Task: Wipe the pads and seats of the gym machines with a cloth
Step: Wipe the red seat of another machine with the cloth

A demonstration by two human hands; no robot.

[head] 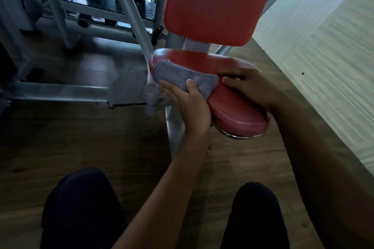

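A red padded seat [232, 111] sits in the middle of the head view, below a red back pad [214, 4]. A grey cloth [178, 76] is draped over the seat's left edge. My left hand [187, 103] holds the cloth against that edge, thumb on top and fingers along the side. To the right, my right hand [247, 85] rests on top of the seat with its fingers spread and slightly bent, holding nothing.
Grey steel frame tubes [129, 12] and a base bar [60, 91] of the machine stand to the left on the wooden floor [66, 143]. A pale wall [327, 62] runs along the right. My knees in dark trousers [81, 208] are at the bottom.
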